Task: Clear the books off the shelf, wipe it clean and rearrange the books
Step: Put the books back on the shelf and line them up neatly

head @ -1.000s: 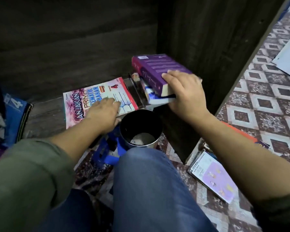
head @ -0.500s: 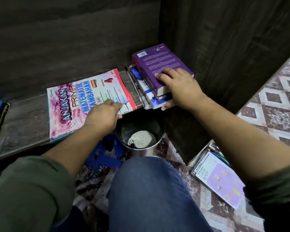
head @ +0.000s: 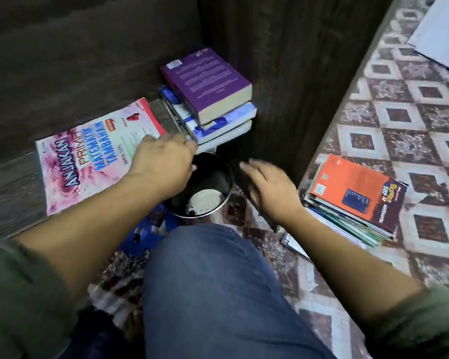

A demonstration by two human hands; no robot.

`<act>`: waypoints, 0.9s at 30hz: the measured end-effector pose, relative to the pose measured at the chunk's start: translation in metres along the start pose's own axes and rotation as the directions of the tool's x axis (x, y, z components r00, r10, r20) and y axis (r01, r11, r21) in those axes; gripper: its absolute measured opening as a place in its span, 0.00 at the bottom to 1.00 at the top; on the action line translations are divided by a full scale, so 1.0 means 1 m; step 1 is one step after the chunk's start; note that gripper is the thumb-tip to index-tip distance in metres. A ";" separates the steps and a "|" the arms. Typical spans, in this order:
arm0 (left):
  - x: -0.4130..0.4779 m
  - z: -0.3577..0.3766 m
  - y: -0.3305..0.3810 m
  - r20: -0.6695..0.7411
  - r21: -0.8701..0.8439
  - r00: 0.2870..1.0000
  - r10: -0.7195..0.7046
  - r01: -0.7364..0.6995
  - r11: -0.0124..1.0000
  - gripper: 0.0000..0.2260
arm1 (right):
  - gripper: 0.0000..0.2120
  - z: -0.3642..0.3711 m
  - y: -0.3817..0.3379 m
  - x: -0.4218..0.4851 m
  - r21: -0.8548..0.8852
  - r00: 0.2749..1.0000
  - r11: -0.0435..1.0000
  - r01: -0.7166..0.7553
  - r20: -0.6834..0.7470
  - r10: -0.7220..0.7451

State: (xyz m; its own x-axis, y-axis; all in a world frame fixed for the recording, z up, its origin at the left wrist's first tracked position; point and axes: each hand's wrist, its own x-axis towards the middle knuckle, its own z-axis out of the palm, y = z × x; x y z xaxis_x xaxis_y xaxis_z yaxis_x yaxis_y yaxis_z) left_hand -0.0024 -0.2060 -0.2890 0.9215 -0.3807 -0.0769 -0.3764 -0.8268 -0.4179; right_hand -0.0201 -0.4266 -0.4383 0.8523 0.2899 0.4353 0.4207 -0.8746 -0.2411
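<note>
Books partly back on the shelf (head: 11, 182) — rearranging stage, by my reading.

- Pink workbook (head: 88, 156) lies flat on the shelf board, cover up.
- Purple book (head: 205, 81) tops a short stack of blue and white volumes (head: 226, 123), pushed into the right corner against the side panel.
- Floor pile (head: 347, 221) with an orange book (head: 347, 187) on top sits on the tiled floor (head: 399, 125) to the right, well apart from the shelf. These are yet to be put back.
- Metal pot (head: 208, 193) on the floor just in front of the shelf, with something pale inside; too blurred to name.

Left hand (head: 163, 159): knuckles up over the workbook's near right corner, fingertips close to the stack. Blurred, so I cannot tell whether it pinches the cover.
Right hand (head: 270, 187): fingers straight and loosely spread, holding nothing, in the air between pot and floor pile.

Wiping looks done — the bare board shows no cloth — though its cleanliness cannot be judged.
</note>
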 end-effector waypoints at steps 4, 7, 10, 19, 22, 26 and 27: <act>0.018 -0.036 0.077 -0.144 -0.003 0.883 0.446 -0.451 0.892 0.14 | 0.15 0.012 0.048 -0.124 -0.131 0.784 0.937 -0.325 0.516 0.344; 0.030 -0.031 0.127 -0.277 0.164 0.629 0.726 -0.713 0.681 0.08 | 0.16 0.016 0.073 -0.180 -0.267 0.557 0.862 -0.432 0.672 0.487; 0.050 -0.013 0.168 -0.334 0.405 0.429 0.839 -0.739 0.538 0.07 | 0.16 0.023 0.096 -0.209 -0.337 0.454 0.826 -0.451 0.711 0.538; 0.081 0.031 0.223 -0.067 0.648 0.703 0.708 -0.509 0.567 0.19 | 0.23 0.081 0.132 -0.235 -0.406 0.392 0.780 -0.476 0.696 0.602; 0.088 0.029 0.236 0.016 0.665 0.687 0.726 -0.550 0.506 0.17 | 0.33 0.100 0.136 -0.235 -0.444 0.440 0.759 -0.476 0.627 0.643; 0.092 0.035 0.245 0.061 0.640 0.718 0.693 -0.561 0.525 0.15 | 0.40 0.119 0.142 -0.228 -0.515 0.455 0.748 -0.419 0.593 0.664; 0.093 0.035 0.246 0.071 0.627 0.720 0.690 -0.571 0.530 0.15 | 0.40 0.122 0.144 -0.227 -0.527 0.464 0.750 -0.400 0.590 0.661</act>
State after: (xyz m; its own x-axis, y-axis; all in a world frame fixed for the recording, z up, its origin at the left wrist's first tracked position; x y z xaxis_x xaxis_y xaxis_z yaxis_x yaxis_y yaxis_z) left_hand -0.0063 -0.4303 -0.4306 0.4104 -0.8153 -0.4085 -0.6656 0.0383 -0.7453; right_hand -0.1150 -0.5705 -0.6776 0.8567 -0.2147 -0.4690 -0.1888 -0.9767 0.1022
